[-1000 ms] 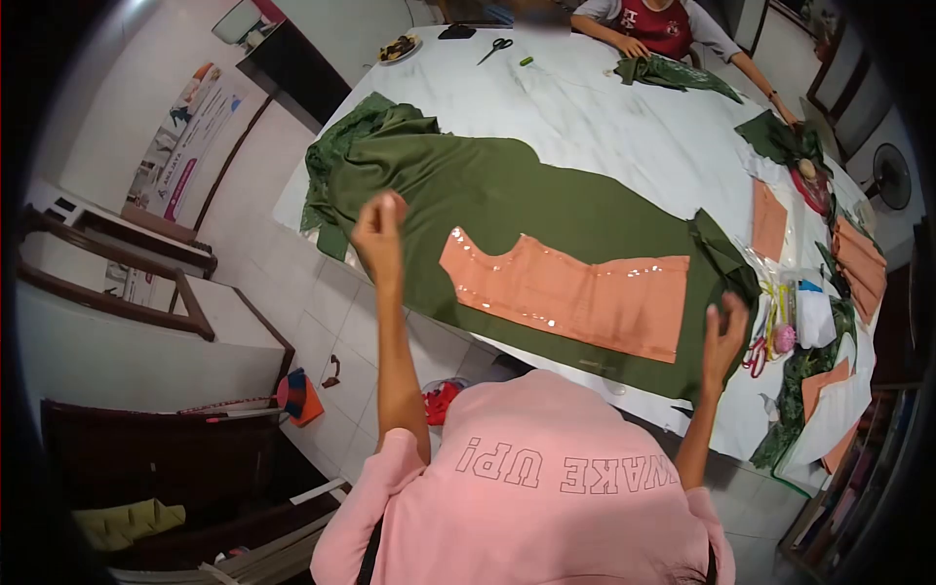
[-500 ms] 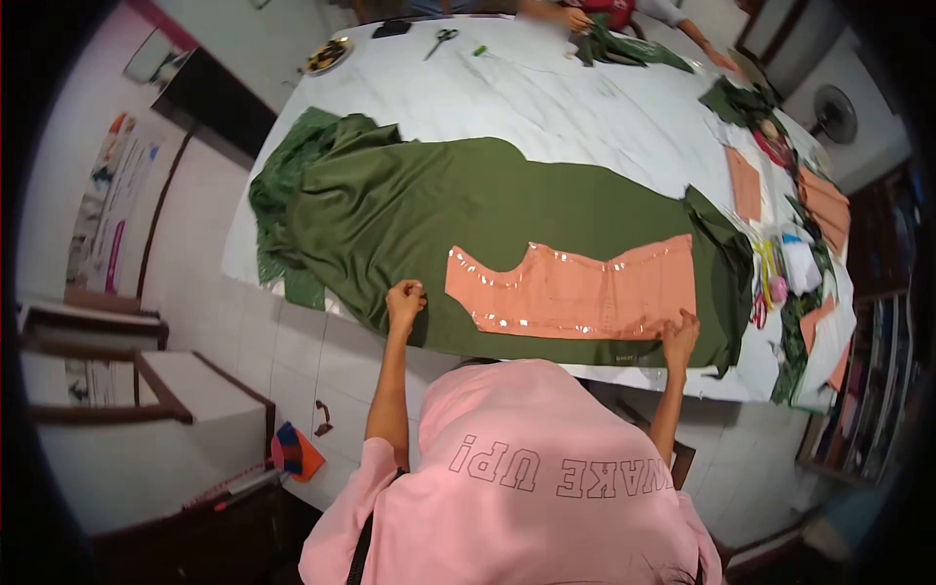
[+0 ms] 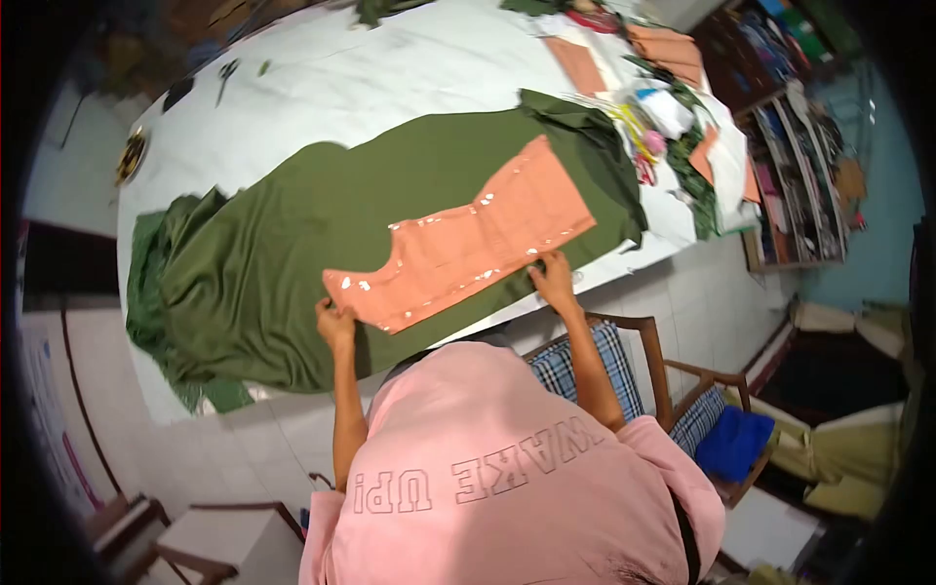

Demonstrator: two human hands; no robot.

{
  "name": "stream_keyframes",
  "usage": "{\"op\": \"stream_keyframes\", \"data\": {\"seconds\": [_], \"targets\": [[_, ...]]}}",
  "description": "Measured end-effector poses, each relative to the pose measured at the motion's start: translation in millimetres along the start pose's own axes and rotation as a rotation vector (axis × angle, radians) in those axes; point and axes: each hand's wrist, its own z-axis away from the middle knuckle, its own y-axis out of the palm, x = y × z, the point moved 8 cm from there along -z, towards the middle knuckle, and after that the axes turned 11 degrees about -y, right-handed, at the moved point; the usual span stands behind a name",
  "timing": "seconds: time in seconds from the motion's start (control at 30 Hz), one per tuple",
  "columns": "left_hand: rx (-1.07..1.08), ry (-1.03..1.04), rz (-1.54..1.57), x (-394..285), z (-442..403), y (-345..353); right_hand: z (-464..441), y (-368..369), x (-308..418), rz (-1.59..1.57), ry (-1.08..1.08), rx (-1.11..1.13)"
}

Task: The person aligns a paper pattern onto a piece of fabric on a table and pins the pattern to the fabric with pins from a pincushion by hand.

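Observation:
An orange bodice-shaped pattern piece (image 3: pixel 468 239), with shiny clear patches along its edges, lies flat on olive-green fabric (image 3: pixel 292 224). The fabric is spread across the table and bunched into folds at its left end. My left hand (image 3: pixel 336 322) is closed at the narrow left end of the piece, its fingertips pinching at the corner. At the lower edge of the piece, toward its right end, rests my right hand (image 3: pixel 554 283), thumb and fingers apart, fingertips touching the edge. Dark green lacy cloth (image 3: pixel 146 283) sits under the fabric's left end.
Scissors (image 3: pixel 226 80) and a small green item (image 3: pixel 264 67) lie on the white table (image 3: pixel 322 97). Orange and green scraps (image 3: pixel 575 63), with a pink ball-like item (image 3: pixel 653 142), fill the far right. A chair with a checked cushion (image 3: pixel 619 361) stands close to my right arm.
My view has turned to the right. My left hand has come to the left end of the orange piece. My right hand has slid left from the lower right corner along the edge.

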Motion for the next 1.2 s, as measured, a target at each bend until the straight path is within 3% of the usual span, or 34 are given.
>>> {"op": "stream_keyframes", "data": {"seconds": [0.1,0.23,0.33,0.4,0.5,0.63,0.77,0.87,0.93,0.97,1.03,1.07,1.13,1.2], "targets": [[-0.026,0.098,0.009,16,-28,-19,-5,-9,-8,0.004,0.059,0.004],[-0.103,-0.154,0.388,55,-67,-67,-7,-17,-36,-0.020,0.077,-0.005],[-0.171,-0.210,0.395,60,-70,-96,2,-46,-68,0.016,0.185,-0.083],[-0.206,-0.245,0.401,59,-68,-95,6,-61,-90,0.012,0.229,-0.103],[-0.178,-0.303,0.656,71,-48,-84,6,-78,-126,0.046,0.294,-0.144],[-0.307,-0.304,0.598,71,1,-75,-17,-89,-170,-0.043,0.223,-0.182],[-0.602,-0.289,0.427,58,51,-63,-71,-114,-187,-0.039,0.197,-0.198],[-0.884,-0.231,-0.072,54,88,-64,-112,-116,-205,-0.108,0.162,-0.195],[-0.898,-0.193,0.155,59,112,-46,-153,-99,-220,-0.130,0.048,-0.142],[-0.787,-0.252,-0.062,33,124,-34,-173,-96,-214,-0.129,-0.019,-0.125],[-0.762,0.176,-0.167,-77,171,-7,-213,-84,-190,-0.042,-0.164,-0.046],[-0.405,0.114,-0.183,-77,173,27,-235,-74,-185,-0.097,-0.214,-0.010],[-0.033,0.410,-0.353,-123,208,99,-280,-48,-171,0.027,-0.402,0.074],[0.554,0.383,-0.596,-158,235,182,-320,-28,-148,0.027,-0.519,0.113]]}}
